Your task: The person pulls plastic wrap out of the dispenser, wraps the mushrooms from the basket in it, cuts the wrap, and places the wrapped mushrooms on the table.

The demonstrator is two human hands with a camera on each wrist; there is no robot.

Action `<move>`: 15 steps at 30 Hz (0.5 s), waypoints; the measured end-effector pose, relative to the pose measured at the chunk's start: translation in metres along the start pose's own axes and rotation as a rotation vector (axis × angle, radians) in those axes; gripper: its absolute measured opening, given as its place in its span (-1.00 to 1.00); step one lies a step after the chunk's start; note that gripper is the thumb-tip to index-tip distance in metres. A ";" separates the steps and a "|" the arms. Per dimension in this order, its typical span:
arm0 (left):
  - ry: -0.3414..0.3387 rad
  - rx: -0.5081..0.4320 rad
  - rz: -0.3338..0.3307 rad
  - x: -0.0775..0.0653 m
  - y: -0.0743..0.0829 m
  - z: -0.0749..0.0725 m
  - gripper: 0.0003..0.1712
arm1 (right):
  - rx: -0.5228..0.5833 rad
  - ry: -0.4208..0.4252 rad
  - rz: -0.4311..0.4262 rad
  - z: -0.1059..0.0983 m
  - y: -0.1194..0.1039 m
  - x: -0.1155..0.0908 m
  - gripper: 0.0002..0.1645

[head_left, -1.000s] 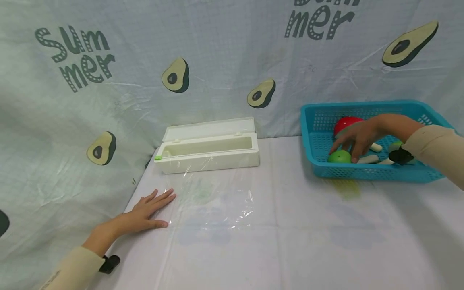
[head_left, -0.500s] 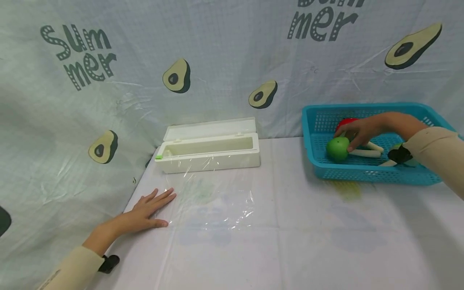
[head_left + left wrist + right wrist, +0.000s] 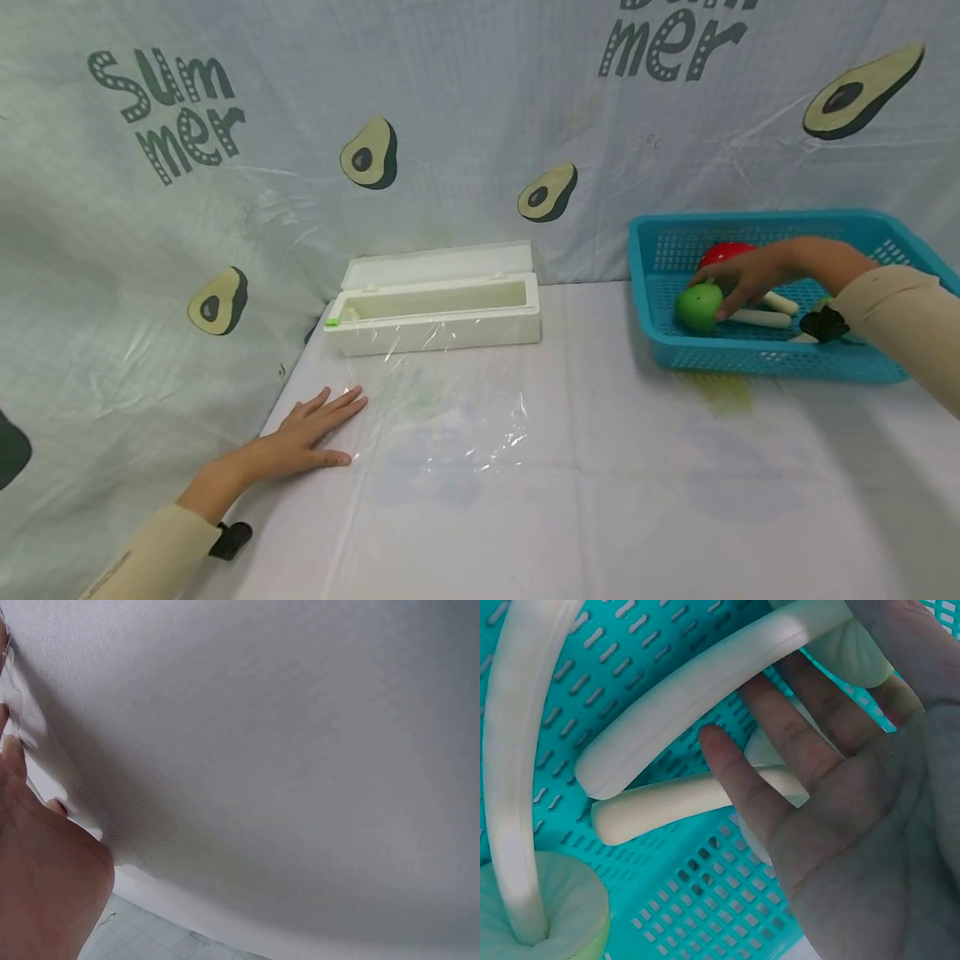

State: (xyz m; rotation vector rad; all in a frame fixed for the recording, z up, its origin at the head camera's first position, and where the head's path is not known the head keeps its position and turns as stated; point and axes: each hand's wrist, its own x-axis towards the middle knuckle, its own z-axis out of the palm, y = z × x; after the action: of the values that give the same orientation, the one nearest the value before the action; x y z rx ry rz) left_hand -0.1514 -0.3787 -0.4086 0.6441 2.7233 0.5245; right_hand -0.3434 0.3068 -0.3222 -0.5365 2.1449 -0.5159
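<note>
My right hand (image 3: 750,273) reaches into the blue basket (image 3: 750,358) and pinches a toy mushroom with a round green cap (image 3: 697,307). Its pale stem (image 3: 697,697) stretches across the right wrist view, with the curled fingers (image 3: 780,731) beside it. A red-capped mushroom (image 3: 726,251) lies just behind that hand. At the left, my left hand (image 3: 303,435) rests flat with fingers spread, at the left edge of a clear plastic film (image 3: 442,417). The left wrist view shows part of this hand (image 3: 52,877) against white cloth.
A white film dispenser box (image 3: 442,333), lid raised, stands at the back; the film lies in front of it. Other pale stems (image 3: 514,750) and a pale green cap (image 3: 570,900) lie in the basket. A printed cloth (image 3: 450,92) hangs behind the table.
My right hand has taken hold of the green-capped mushroom and shifted it slightly up and back, so more of its cap and stem shows. The left hand stays put.
</note>
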 end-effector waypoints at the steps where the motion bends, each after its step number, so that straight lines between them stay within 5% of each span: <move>1: 0.004 0.001 -0.002 0.000 0.000 0.000 -0.01 | -0.002 0.004 -0.004 -0.001 -0.001 -0.001 0.01; 15: 0.001 -0.014 -0.003 -0.003 0.002 0.000 -0.03 | -0.116 0.173 -0.112 -0.003 -0.010 -0.019 -0.10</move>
State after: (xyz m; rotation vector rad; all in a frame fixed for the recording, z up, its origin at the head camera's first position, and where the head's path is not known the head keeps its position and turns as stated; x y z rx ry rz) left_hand -0.1481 -0.3783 -0.4069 0.6370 2.7189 0.5423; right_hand -0.3341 0.3096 -0.3034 -0.7021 2.3298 -0.5179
